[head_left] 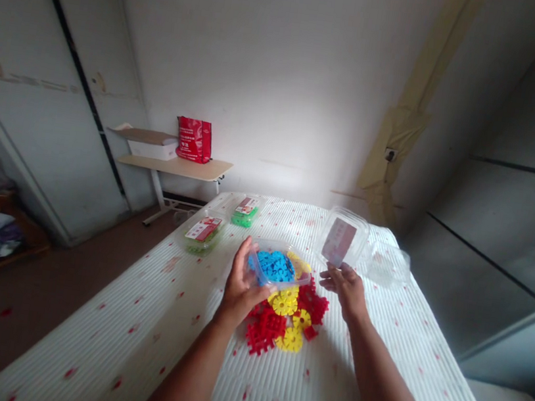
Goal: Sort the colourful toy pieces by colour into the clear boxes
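While the left hand [239, 295] is gripping a blue-filled tub [296, 283] above the red-and-yellow pile [285, 305], level handling would be preventing spills; right of the pile, the right hand [347, 289] is hovering, grip unclear.

On my feed, the clear container [300, 282] hid some of the yellow pieces [285, 304] and part of the left hand [240, 294]. I couldn't tell whether the right hand [348, 290] touched the clear lid [361, 233]; print on its label [340, 239] was too blurred to read. The lower edge cut off both forearms [197, 363].
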Demonstrator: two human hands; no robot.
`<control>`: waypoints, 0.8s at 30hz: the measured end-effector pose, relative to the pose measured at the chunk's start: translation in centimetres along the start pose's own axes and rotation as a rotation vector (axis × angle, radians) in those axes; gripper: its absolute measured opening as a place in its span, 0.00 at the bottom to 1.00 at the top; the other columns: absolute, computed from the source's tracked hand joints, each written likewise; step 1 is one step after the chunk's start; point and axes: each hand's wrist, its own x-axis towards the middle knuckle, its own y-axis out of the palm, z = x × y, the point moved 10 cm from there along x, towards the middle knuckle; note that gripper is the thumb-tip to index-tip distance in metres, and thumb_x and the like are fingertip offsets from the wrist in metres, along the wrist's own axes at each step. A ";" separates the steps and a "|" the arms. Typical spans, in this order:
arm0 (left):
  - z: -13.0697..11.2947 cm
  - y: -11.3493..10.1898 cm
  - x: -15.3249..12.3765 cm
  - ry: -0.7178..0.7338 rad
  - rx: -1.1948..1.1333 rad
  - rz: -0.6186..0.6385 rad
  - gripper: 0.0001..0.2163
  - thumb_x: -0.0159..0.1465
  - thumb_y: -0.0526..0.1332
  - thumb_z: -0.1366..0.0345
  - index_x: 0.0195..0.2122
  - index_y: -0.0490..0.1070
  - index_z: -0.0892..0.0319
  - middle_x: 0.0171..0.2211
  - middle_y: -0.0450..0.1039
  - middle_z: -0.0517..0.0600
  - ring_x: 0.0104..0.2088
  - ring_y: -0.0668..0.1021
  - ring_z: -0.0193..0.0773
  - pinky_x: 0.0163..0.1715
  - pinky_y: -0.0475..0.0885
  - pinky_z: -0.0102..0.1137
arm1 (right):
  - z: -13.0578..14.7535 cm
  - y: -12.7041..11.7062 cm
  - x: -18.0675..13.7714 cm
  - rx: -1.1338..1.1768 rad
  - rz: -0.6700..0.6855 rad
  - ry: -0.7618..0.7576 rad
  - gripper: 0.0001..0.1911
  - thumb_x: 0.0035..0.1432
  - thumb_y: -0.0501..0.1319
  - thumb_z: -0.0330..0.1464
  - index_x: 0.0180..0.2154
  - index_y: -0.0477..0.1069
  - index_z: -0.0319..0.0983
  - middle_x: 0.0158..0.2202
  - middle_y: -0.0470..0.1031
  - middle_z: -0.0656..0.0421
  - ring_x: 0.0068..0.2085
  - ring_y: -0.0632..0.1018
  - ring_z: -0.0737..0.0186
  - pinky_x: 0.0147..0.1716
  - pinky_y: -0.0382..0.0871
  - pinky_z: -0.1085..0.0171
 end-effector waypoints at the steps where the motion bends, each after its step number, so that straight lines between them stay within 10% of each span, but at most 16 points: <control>1: -0.3 0.0 0.1 0.008 0.041 0.017 0.45 0.46 0.68 0.65 0.63 0.44 0.49 0.61 0.52 0.56 0.61 0.59 0.51 0.53 0.65 0.39 | -0.2 0.1 -0.1 0.010 0.004 0.010 0.24 0.40 0.65 0.50 0.30 0.67 0.36 0.23 0.75 0.57 0.22 0.75 0.64 0.23 0.69 0.65; 24: -7.8 5.8 1.0 0.432 0.959 0.444 0.39 0.49 0.64 0.73 0.61 0.51 0.47 0.58 0.53 0.51 0.60 0.59 0.47 0.60 0.58 0.42 | 0.3 3.8 -1.6 -0.314 0.071 -0.244 0.21 0.56 0.51 0.48 0.33 0.69 0.37 0.30 0.74 0.56 0.32 0.74 0.60 0.31 0.68 0.63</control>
